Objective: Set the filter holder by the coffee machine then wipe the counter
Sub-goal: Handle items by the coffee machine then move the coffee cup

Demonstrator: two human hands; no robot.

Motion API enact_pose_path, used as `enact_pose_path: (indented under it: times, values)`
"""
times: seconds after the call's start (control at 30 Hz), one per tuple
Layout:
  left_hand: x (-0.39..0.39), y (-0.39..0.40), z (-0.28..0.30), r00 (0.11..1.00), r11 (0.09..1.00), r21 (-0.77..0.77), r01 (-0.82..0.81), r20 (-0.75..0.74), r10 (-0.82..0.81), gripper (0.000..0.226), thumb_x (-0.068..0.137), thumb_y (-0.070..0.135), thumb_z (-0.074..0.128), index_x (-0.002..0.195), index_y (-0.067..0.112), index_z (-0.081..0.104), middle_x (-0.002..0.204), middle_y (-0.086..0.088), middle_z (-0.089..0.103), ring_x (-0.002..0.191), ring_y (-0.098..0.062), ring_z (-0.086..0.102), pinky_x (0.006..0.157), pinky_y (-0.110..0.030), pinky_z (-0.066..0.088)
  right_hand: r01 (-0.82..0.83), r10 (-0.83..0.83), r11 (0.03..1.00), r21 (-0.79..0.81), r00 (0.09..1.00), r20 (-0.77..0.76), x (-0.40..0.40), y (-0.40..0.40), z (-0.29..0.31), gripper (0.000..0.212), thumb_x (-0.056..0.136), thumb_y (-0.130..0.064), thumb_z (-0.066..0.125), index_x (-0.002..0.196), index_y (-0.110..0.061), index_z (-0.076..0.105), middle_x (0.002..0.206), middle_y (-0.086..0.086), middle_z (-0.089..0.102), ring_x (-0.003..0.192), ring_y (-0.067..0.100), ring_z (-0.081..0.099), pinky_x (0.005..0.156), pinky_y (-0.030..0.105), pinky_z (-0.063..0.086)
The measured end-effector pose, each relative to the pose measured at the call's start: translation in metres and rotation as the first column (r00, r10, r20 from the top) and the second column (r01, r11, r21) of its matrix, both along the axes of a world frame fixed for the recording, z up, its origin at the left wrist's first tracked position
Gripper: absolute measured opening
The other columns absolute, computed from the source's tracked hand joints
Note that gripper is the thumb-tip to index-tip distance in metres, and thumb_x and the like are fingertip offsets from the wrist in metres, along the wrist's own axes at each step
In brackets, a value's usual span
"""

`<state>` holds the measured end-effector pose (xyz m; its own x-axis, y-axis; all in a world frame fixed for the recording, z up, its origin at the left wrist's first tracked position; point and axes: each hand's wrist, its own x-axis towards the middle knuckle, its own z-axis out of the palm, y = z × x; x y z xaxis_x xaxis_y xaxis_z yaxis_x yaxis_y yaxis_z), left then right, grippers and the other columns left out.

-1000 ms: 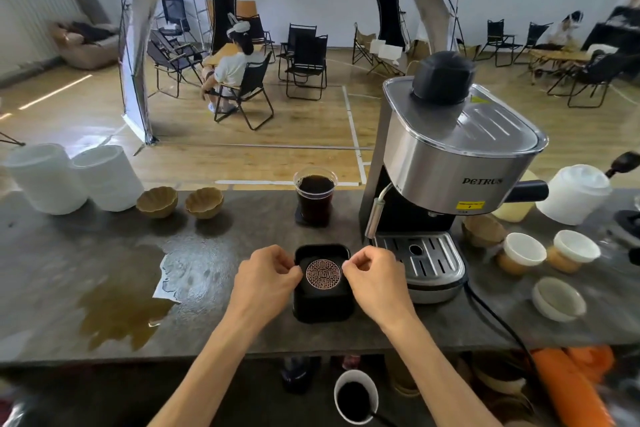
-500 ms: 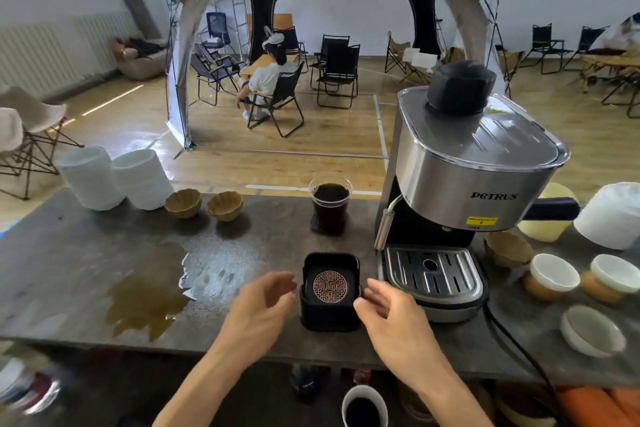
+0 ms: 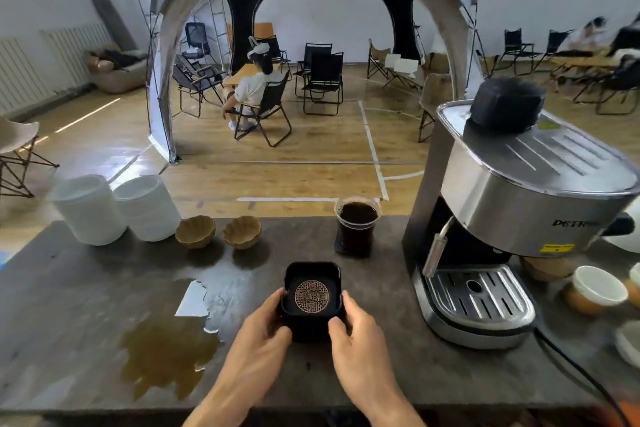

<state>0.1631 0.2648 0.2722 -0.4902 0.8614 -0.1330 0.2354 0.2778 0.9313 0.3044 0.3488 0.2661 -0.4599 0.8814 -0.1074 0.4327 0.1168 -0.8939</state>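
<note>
Here your left hand (image 3: 258, 340) and right hand (image 3: 356, 333) both gripped the filter holder (image 3: 311, 298), a black square box with a round copper-coloured patterned disc in its top. Your left fingers wrapped its left wall and near corner; your right fingers curled over its right wall and near edge. The filter holder sat on the counter (image 3: 69, 305), near the front edge, just left of the coffee machine (image 3: 519, 218) and clear of its slotted drip tray (image 3: 474, 302). Beyond the holder stood a clear cup of dark coffee (image 3: 356, 225) on a small dark coaster. To the left of your hands a brown spill (image 3: 166, 354) spread across the counter, with a wet sheen reaching toward the far side. Further left and farther back stood two stacks of white lids (image 3: 117, 208) and two tan fluted bowls (image 3: 218, 230) side by side. On the right, past the machine, were small white-lined cups (image 3: 595, 288); a black cord (image 3: 581, 371) ran from the machine's base toward the near right corner.
</note>
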Motion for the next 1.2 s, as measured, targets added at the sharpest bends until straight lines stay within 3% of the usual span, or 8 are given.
enact_pose_path:
  times: [0.17, 0.27, 0.4, 0.57, 0.67, 0.73, 0.9, 1.2]
  values:
    - [-0.026, -0.006, 0.001, 0.993, 0.994, 0.027, 0.11, 0.039, -0.111, 0.056, 0.087, -0.017, 0.047, 0.131, 0.016, 0.058, 0.12, 0.01, 0.071, 0.12, -0.006, 0.06, 0.107, -0.028, 0.044, 0.022, -0.022, 0.999, -0.03, 1.0, -0.014, -0.006, -0.001, -0.002, 0.049, 0.097, -0.016, 0.048, 0.146, -0.017, 0.044, 0.145, -0.008, 0.051, 0.134, 0.0, 0.043, 0.112, 0.015, 0.03]
    - [-0.048, 0.004, -0.005, 0.999, 0.998, 0.04, 0.047, -0.013, -0.047, 0.049, 0.087, -0.016, 0.049, 0.116, 0.02, 0.065, 0.105, 0.011, 0.075, 0.106, -0.003, 0.067, 0.099, -0.026, 0.049, 0.06, -0.066, 0.996, -0.067, 0.995, -0.081, 0.004, 0.011, 0.002, 0.044, 0.098, -0.005, 0.047, 0.141, -0.013, 0.05, 0.136, -0.006, 0.059, 0.12, -0.006, 0.053, 0.098, 0.003, 0.036]
    - [-0.07, 0.051, 0.01, 0.996, 0.995, 0.093, 0.044, -0.082, -0.037, 0.05, 0.086, -0.016, 0.047, 0.107, 0.026, 0.065, 0.102, 0.008, 0.074, 0.101, -0.002, 0.068, 0.09, -0.016, 0.051, 0.186, -0.187, 0.982, -0.015, 0.973, -0.138, 0.005, 0.053, 0.013, 0.042, 0.099, -0.004, 0.048, 0.14, -0.012, 0.05, 0.135, -0.002, 0.06, 0.118, 0.001, 0.058, 0.097, 0.012, 0.044]
    - [-0.091, 0.134, 0.017, 0.938, 0.955, 0.052, 0.291, -0.212, -0.274, 0.037, 0.086, 0.002, 0.064, 0.118, 0.021, 0.063, 0.108, 0.003, 0.07, 0.102, -0.01, 0.066, 0.098, -0.034, 0.053, 0.257, -0.257, 0.964, 0.063, 0.966, -0.017, -0.015, 0.11, 0.018, 0.057, 0.09, -0.014, 0.066, 0.143, -0.016, 0.046, 0.139, 0.003, 0.057, 0.112, 0.007, 0.058, 0.098, 0.024, 0.045]
    - [-0.084, 0.171, 0.016, 0.895, 0.92, 0.002, 0.393, -0.231, -0.382, 0.05, 0.082, 0.017, 0.075, 0.129, 0.02, 0.059, 0.118, 0.001, 0.065, 0.104, -0.009, 0.065, 0.097, -0.038, 0.053, 0.259, -0.267, 0.96, 0.11, 0.961, 0.071, -0.025, 0.126, 0.013, 0.074, 0.081, -0.027, 0.079, 0.145, -0.018, 0.042, 0.142, 0.003, 0.053, 0.128, 0.018, 0.051, 0.108, 0.037, 0.043]
    - [-0.075, 0.186, 0.016, 0.883, 0.897, 0.025, 0.442, -0.187, -0.43, 0.054, 0.081, 0.013, 0.077, 0.13, 0.022, 0.057, 0.121, 0.002, 0.065, 0.105, -0.011, 0.066, 0.096, -0.037, 0.054, 0.26, -0.268, 0.959, 0.117, 0.961, 0.067, -0.028, 0.133, 0.01, 0.077, 0.078, -0.028, 0.081, 0.144, -0.019, 0.042, 0.142, 0.002, 0.053, 0.132, 0.02, 0.048, 0.109, 0.037, 0.041]
    - [-0.066, 0.196, 0.007, 0.905, 0.9, 0.1, 0.424, -0.053, -0.421, 0.056, 0.081, 0.006, 0.075, 0.132, 0.022, 0.058, 0.122, 0.002, 0.067, 0.11, -0.011, 0.065, 0.101, -0.036, 0.05, 0.241, -0.244, 0.963, 0.121, 0.97, 0.011, -0.029, 0.144, 0.004, 0.068, 0.072, -0.028, 0.086, 0.131, -0.024, 0.054, 0.123, -0.004, 0.066, 0.115, 0.015, 0.062, 0.101, 0.039, 0.051]
    - [-0.077, 0.19, 0.007, 0.918, 0.908, 0.156, 0.389, -0.139, -0.37, 0.054, 0.075, 0.023, 0.08, 0.126, 0.027, 0.062, 0.115, 0.008, 0.071, 0.109, -0.006, 0.065, 0.101, -0.039, 0.051, 0.157, -0.155, 0.964, 0.213, 0.988, -0.026, -0.037, 0.152, 0.008, 0.062, 0.07, -0.029, 0.086, 0.126, -0.028, 0.058, 0.111, -0.012, 0.068, 0.105, 0.007, 0.062, 0.092, 0.025, 0.051]
